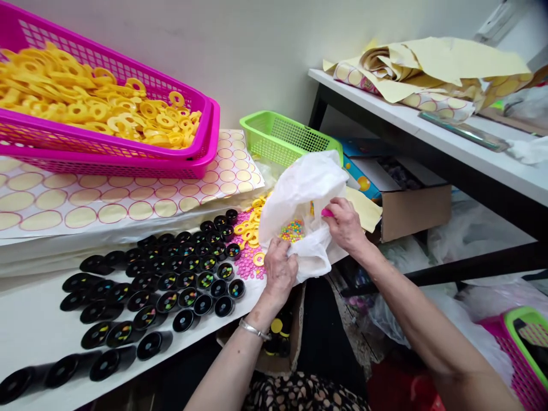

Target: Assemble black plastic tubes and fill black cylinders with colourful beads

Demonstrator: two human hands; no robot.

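Note:
A white plastic bag (302,194) holds many small multicoloured beads (292,231). My left hand (280,268) grips the bag's lower edge, fingers closed on the plastic. My right hand (345,222) pinches a small pink scoop-like piece (327,213) at the bag's open mouth. Left of the bag, several black tubes (171,279) stand upright on the white table (34,319), some with coloured beads inside. Loose yellow rings (250,231) lie beside pink dots behind the tubes.
A pink basket (128,160) full of yellow rings sits on sheets of round stickers (107,200). A green basket (278,134) stands at the back. To the right are an open cardboard box (411,208), a shelf (428,137) with crumpled backing paper, and baskets on the floor.

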